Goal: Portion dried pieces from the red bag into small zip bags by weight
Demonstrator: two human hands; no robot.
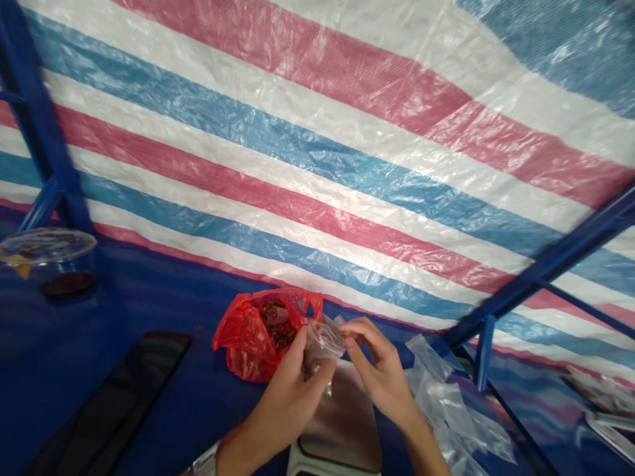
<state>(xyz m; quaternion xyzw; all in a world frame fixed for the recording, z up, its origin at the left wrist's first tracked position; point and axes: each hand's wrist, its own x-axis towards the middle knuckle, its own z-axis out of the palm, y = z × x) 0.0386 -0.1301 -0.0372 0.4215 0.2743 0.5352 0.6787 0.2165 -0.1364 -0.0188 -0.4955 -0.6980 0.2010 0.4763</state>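
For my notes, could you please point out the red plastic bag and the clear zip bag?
Red plastic bag (243,347): head view, left side.
Clear zip bag (322,342): head view, upper middle.

Clear glossy plastic zip bag (325,340), woven plastic tarp (317,165)

Left hand (288,403) was curled up low, right hand (381,373) was pinching just beside it, both bare and nearly touching, wrists angled inward.

The tarpaulin (317,152) has pink, white and blue stripes; the plastic bag (242,344) is translucent red.
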